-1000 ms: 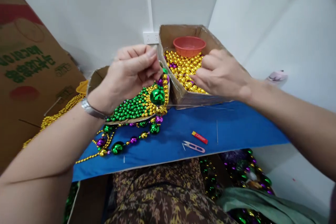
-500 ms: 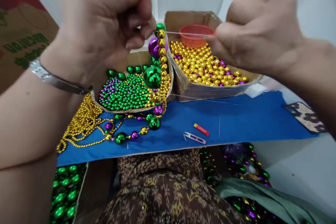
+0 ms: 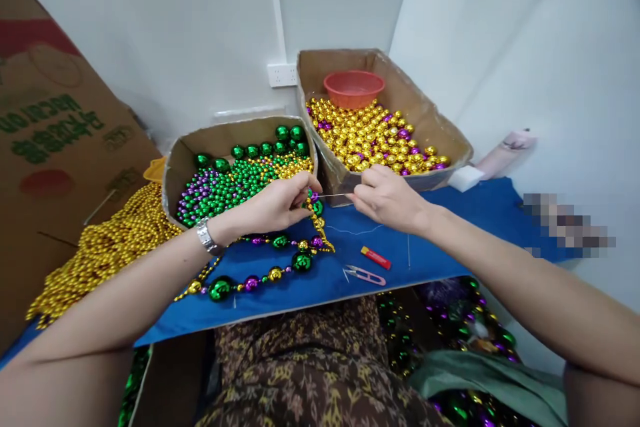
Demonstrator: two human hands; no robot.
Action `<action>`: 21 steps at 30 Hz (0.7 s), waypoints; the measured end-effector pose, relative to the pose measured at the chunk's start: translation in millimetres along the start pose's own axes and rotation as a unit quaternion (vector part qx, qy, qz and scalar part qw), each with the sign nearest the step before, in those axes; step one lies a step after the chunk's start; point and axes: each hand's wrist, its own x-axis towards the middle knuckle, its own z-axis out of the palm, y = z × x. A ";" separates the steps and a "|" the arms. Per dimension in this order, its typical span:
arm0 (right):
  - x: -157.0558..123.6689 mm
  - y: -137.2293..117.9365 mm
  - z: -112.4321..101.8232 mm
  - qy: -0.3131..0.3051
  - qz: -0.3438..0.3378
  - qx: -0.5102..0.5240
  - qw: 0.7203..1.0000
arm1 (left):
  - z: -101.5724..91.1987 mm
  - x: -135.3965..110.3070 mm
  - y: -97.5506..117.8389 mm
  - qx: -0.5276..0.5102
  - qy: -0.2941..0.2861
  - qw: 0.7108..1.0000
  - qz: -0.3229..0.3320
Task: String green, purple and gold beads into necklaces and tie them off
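Between my two hands a thin white string (image 3: 334, 195) is stretched taut. My left hand (image 3: 283, 199), with a metal-banded watch at the wrist, is closed in a pinch at the beaded end of the string. My right hand (image 3: 385, 197) is closed in a fist around the string's other end. A bead necklace (image 3: 276, 274) of green, purple and gold beads hangs from my left fingers and curves over the blue cloth. Pink thread snips (image 3: 367, 275) and a red-and-yellow stick (image 3: 376, 258) lie on the cloth below my right hand.
An open box (image 3: 173, 160) of small green, purple and gold beads stands behind my left hand. Farther back, a carton (image 3: 435, 110) holds gold beads and a red basket (image 3: 354, 88). Gold bead strands (image 3: 107, 247) are heaped at left, beside a large cardboard box (image 3: 50, 113).
Both hands have come down from high, close to the camera, to just above the table. The string stays stretched between them. The beads hanging from my left hand have lowered too.
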 end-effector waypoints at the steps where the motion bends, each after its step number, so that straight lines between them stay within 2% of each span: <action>1: -3.5 -4.9 0.7 0.003 0.012 0.010 1.000 | 2.9 0.9 -1.1 0.023 0.000 1.000 0.008; 3: -10.3 -19.7 2.9 0.007 0.049 0.064 0.997 | 10.9 2.7 -5.0 0.056 0.020 0.998 0.037; 5: -16.8 -40.0 8.9 0.004 0.100 0.160 0.982 | 20.9 4.2 -10.4 0.083 0.054 0.992 0.072; 7: -22.7 -62.1 21.6 0.004 0.162 0.294 0.942 | 30.7 4.9 -16.2 0.114 0.093 0.983 0.106; 8: -25.4 -72.4 30.5 0.011 0.198 0.374 0.906 | 34.6 5.0 -18.8 0.133 0.112 0.978 0.118; 9: -27.6 -81.6 40.8 0.013 0.229 0.463 0.856 | 37.6 4.8 -21.1 0.153 0.129 0.972 0.126; 11: -30.9 -95.1 63.2 0.041 0.286 0.636 0.715 | 40.2 3.9 -24.0 0.184 0.148 0.962 0.136; 12: -31.8 -99.2 74.4 0.046 0.298 0.694 0.654 | 39.9 3.2 -24.3 0.195 0.148 0.959 0.141; 13: -32.3 -101.6 85.0 0.044 0.299 0.731 0.611 | 38.6 2.4 -23.8 0.202 0.141 0.958 0.147; 14: -32.1 -102.4 95.1 0.043 0.294 0.748 0.593 | 36.5 1.5 -22.3 0.210 0.129 0.957 0.156; 15: -31.5 -101.8 104.6 0.046 0.285 0.739 0.609 | 33.8 0.8 -19.9 0.221 0.112 0.955 0.165; 16: -30.4 -100.1 113.7 0.052 0.275 0.710 0.646 | 30.5 0.1 -16.7 0.236 0.093 0.952 0.172; 18: -27.2 -93.9 130.6 0.074 0.256 0.620 0.738 | 23.4 -1.3 -9.1 0.267 0.048 0.946 0.179; 19: -25.5 -89.6 138.1 0.083 0.251 0.579 0.772 | 20.0 -2.1 -5.6 0.275 0.025 0.945 0.178; 21: -22.5 -79.2 150.4 0.097 0.249 0.518 0.813 | 15.1 -4.7 -1.0 0.273 -0.017 0.946 0.174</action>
